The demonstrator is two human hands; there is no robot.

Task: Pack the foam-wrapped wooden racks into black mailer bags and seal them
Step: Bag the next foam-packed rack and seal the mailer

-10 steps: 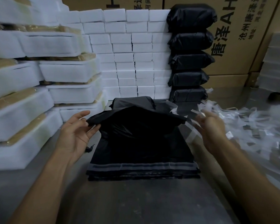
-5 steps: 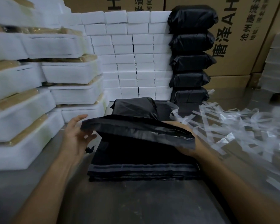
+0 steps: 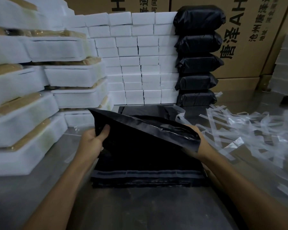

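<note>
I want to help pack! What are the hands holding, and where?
A black bag. The left hand grips its left edge, and the right hand holds its right end.

The near edge of the bench (image 3: 140,211) is left bare, and passage is open there between the two forearms; the left side is walled by stacked foam-wrapped racks (image 3: 23,127); the far edge is closed off by a wall of white foam blocks (image 3: 140,63) and a column of packed black bags (image 3: 198,63); the middle is taken by a pile of flat mailer bags (image 3: 146,176); the right side is littered with loose clear strips (image 3: 248,133).
</note>
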